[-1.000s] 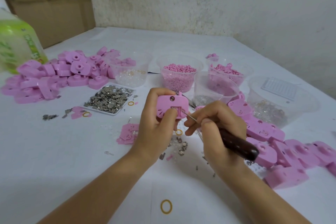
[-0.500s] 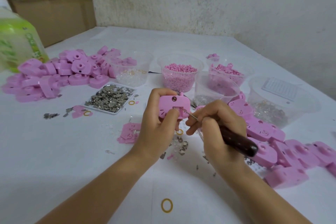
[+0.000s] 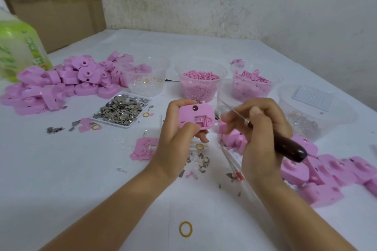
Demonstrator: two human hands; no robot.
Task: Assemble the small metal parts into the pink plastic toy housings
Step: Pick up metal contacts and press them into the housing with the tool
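My left hand (image 3: pixel 175 138) grips a pink toy housing (image 3: pixel 196 116), its open inner side turned up, above the table's middle. Just to its right, my right hand (image 3: pixel 259 134) holds a pointed tool with a dark wooden handle (image 3: pixel 289 145). The tool's thin metal tip (image 3: pixel 234 111) points up and left, a little clear of the housing. A white tray of small metal parts (image 3: pixel 122 110) lies to the left. A few loose metal parts (image 3: pixel 200 161) lie on the table under my hands.
Piles of pink housings lie at far left (image 3: pixel 59 83) and along the right (image 3: pixel 330 171). Several clear tubs stand behind, one with pink pellets (image 3: pixel 201 85). A green bottle (image 3: pixel 18 51) and cardboard boxes (image 3: pixel 51 2) stand at the back left. A yellow rubber band (image 3: pixel 185 229) lies near me.
My right hand has drawn the tool's tip back from the housing's slot, to the right and up. My left hand keeps its grip on the housing.
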